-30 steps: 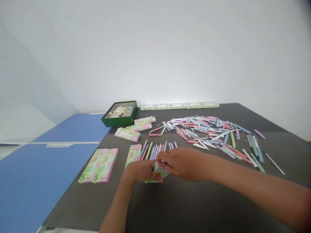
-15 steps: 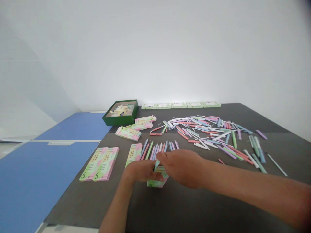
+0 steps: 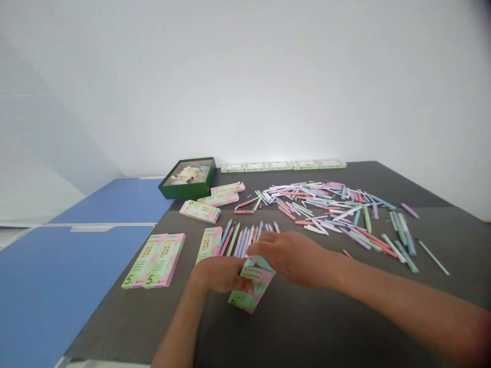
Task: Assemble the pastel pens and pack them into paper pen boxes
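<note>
A pink and green pen box [image 3: 258,286], tilted above the dark table, is held by my left hand [image 3: 220,273] with the thumb across its front. My right hand [image 3: 293,255] is closed at the raised top flap of this box; its fingertips are partly hidden. Just beyond my hands lies a row of pastel pens [image 3: 241,241], partly covered by them. Beside that row is another pen box [image 3: 209,243], its lower end behind my left hand. Two matching cartons [image 3: 165,261] lie side by side to the left.
A green tray [image 3: 187,191] with packets stands at the back left, several pen boxes [image 3: 200,211] before it. White-topped boxes [image 3: 282,166] line the wall. Loose pens and pen parts [image 3: 330,207] cover the right. Blue panels [image 3: 88,276] adjoin the table's left edge.
The pen box in my hands has come nearer and tilted, showing more of its front and top flap. My right hand has shifted slightly up along the flap. The view has moved a little.
</note>
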The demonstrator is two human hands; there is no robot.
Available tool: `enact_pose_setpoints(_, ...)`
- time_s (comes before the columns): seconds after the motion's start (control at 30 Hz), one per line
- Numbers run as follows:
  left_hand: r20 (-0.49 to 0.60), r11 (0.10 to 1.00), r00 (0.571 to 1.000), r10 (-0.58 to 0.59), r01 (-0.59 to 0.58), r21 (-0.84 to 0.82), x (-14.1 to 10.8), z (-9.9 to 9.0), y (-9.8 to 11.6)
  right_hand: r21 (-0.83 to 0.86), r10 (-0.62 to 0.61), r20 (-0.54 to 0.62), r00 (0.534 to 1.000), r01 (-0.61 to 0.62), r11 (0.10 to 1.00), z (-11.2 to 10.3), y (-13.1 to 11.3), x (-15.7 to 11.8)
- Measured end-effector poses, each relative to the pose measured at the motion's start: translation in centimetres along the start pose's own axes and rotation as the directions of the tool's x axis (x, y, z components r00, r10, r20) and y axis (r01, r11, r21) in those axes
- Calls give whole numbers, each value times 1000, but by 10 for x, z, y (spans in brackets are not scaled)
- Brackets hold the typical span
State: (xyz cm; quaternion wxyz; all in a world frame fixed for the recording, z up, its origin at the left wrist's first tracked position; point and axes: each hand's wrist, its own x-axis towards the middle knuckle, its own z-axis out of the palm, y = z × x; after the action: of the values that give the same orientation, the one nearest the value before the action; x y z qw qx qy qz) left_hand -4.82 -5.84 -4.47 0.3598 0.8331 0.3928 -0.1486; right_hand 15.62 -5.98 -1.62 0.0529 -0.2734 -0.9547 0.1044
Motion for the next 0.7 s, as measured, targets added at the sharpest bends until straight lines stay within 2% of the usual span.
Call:
enact_pose_setpoints(0.17,12,1000,1000,-11,11,12,3,0,2,-13,49,29,998,-48,999,-1,-10,-5)
enact_pose_setpoints(0.27,27,999,999,-30,29,24,3,-1,5,37,69,53,996,-71,997,-2,-11,-2)
enact_pose_setpoints(0.5,13,998,999,-48,47,33,-3,-3,8,183,9,138,990,-35,983,-7,2,6)
enact_pose_setpoints(0.57,14,999,999,-41,41,26,-4,-3,9,235,5,133,991,-36,971,-8,3,6)
enact_pose_setpoints(0.7,11,999,999,-34,34,25,-5,-3,13,289,72,80,994,-92,953,-7,-3,5)
